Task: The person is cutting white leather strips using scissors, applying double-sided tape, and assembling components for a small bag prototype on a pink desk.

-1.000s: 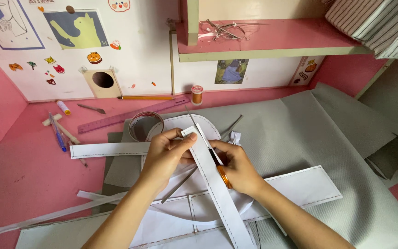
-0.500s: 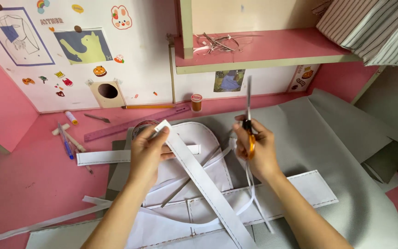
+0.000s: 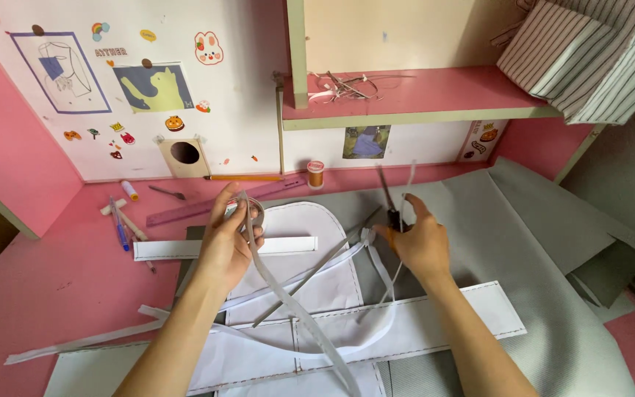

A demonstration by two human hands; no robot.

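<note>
Around the left hand (image 3: pixel 229 239) lie a pink ruler (image 3: pixel 207 208), pens (image 3: pixel 120 231) and a thread spool (image 3: pixel 316 174) beyond it; white fabric pieces (image 3: pixel 310 283) spread beneath on grey cloth (image 3: pixel 553 242). Since half a second ago, the right hand (image 3: pixel 420 242) has lowered, its scissors (image 3: pixel 389 202) still pointing up. The left hand pinches a long white strip (image 3: pixel 295 309), fingers closed, which trails down towards the body. The right fist grips the scissors.
</note>
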